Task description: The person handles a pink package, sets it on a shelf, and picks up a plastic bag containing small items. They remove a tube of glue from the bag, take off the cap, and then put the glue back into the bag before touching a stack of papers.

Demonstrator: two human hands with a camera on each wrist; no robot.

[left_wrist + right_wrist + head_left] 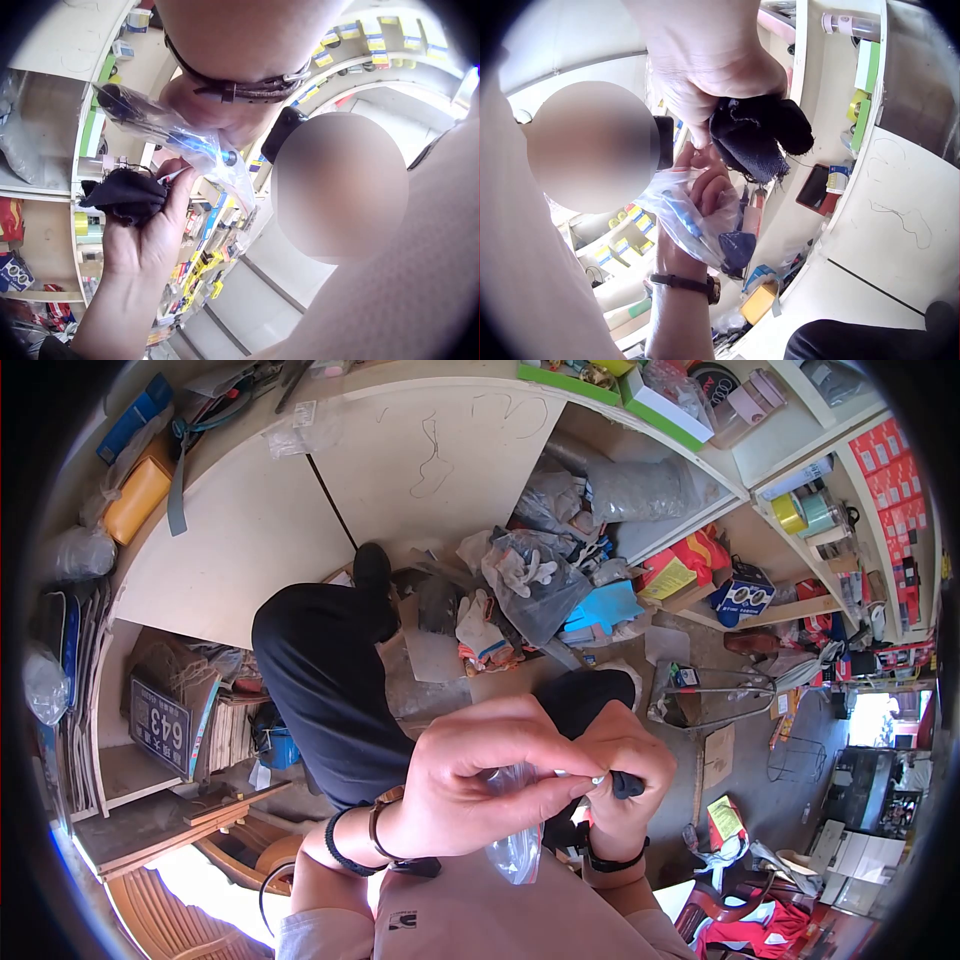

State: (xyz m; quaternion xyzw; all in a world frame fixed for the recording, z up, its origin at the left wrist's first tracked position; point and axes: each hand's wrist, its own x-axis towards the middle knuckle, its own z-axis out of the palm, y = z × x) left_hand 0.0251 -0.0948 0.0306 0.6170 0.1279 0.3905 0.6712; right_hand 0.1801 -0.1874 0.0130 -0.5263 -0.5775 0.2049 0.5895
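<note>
My left hand (480, 760) holds a clear plastic bag (515, 860) that hangs below its palm. Inside the bag, seen from the left wrist, lie a slim blue-and-black tool (199, 144) and a dark piece at its far end. Thumb and forefinger of this hand meet on a small white thing (597, 780), whose kind I cannot tell. Close against those fingertips, my right hand (632, 745) grips a bunched dark cloth (746, 139) with frayed edges. Most of the cloth is hidden by the fist in the head view.
Between the knees and the cabinet lies a floor pile with work gloves (482, 622), plastic bags and a light-blue piece (605, 607). Shelves with boxes (745, 592) stand at the right. A metal frame (715, 695) sits on the floor; a wooden chair (160, 915) is at the lower left.
</note>
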